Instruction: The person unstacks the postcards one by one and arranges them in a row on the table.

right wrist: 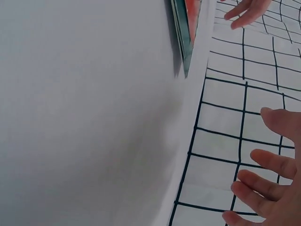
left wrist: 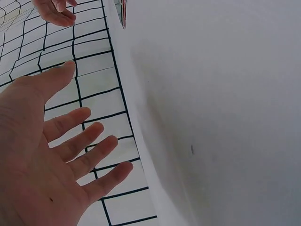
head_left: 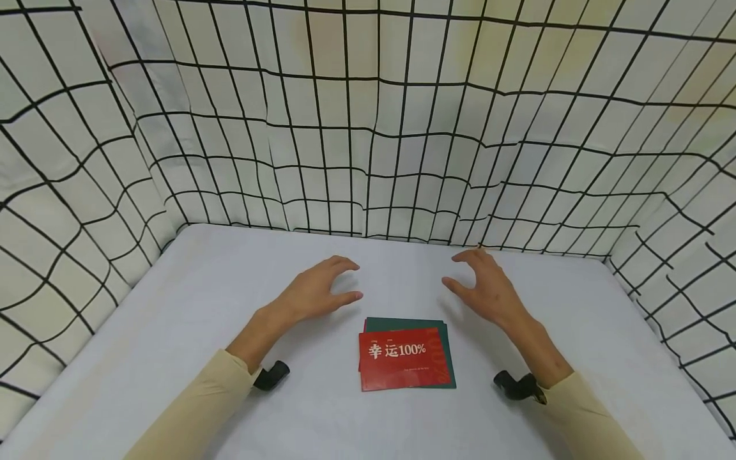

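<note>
A red card (head_left: 397, 370) with white lettering reading "100%" lies on top of a dark green card (head_left: 450, 358) on the white table. A sliver of another red piece shows at the stack's left edge. My left hand (head_left: 316, 291) hovers beyond the stack and to its left, fingers spread and holding nothing. Over the table on the far right side of the stack is my right hand (head_left: 485, 287), thumb and fingers apart, likewise holding nothing. In the right wrist view the stack's green corner (right wrist: 187, 61) shows at the top, with several layers visible at its edge.
The white tabletop (head_left: 322, 409) ends at the back against a white wall covering (head_left: 425, 153) with a black grid. Similar grid-covered sides rise at left and right. A black wrist camera mount (head_left: 273, 375) sits by the left sleeve, another mount (head_left: 517, 385) by the right.
</note>
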{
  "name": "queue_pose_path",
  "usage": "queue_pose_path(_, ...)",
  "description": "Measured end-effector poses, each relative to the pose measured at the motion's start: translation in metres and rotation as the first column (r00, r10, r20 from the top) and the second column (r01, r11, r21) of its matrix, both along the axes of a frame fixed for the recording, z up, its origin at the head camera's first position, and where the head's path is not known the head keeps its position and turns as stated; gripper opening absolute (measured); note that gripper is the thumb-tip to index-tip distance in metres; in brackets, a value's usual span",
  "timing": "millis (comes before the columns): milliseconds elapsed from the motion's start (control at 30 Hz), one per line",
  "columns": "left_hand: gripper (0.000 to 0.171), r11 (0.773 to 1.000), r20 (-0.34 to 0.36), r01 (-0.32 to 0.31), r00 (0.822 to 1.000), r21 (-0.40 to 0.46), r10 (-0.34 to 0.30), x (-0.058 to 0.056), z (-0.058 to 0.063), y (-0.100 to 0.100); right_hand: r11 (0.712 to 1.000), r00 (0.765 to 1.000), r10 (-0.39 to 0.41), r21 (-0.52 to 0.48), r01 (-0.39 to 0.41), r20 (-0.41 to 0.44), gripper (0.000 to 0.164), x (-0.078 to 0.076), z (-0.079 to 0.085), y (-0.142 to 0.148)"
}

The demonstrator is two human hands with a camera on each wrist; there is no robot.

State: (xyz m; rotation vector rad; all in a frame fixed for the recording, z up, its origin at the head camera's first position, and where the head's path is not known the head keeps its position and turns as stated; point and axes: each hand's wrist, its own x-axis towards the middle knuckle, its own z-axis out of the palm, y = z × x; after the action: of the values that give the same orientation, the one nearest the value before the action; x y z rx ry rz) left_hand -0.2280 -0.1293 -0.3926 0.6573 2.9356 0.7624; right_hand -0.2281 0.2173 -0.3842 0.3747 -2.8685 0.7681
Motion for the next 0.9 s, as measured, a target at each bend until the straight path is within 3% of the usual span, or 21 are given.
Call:
queue_pose_path(267,0.053,0.996,0.035,0.056,0.998,0.067,-0.058,0.005,-0.001,0.004,0.993,0.994,0.113,-0.039,-0.113,0.012,0.041,0.01,-0.001,-0.012)
queue_pose_path(500,0.05,0.986,0.083,0.094,0.991,0.137,-0.106,0.009,-0.004,0.006,0.987,0.987,0.153,-0.048,-0.151,0.049,0.038,0.018,-0.005,-0.02)
queue_pose_path(733,0.051,0.984,0.115,0.122,0.984,0.132,-0.137,0.016,-0.006,0.013,0.979,0.978,0.2,-0.046,-0.198,0.052,0.035,0.026,-0.006,-0.026)
queue_pose_path(900,0.051,0.98,0.124,0.163,0.976,0.113,-0.176,0.021,-0.007,0.018,0.971,0.966,0.236,-0.052,-0.232,0.104,0.034,0.031,-0.005,-0.029)
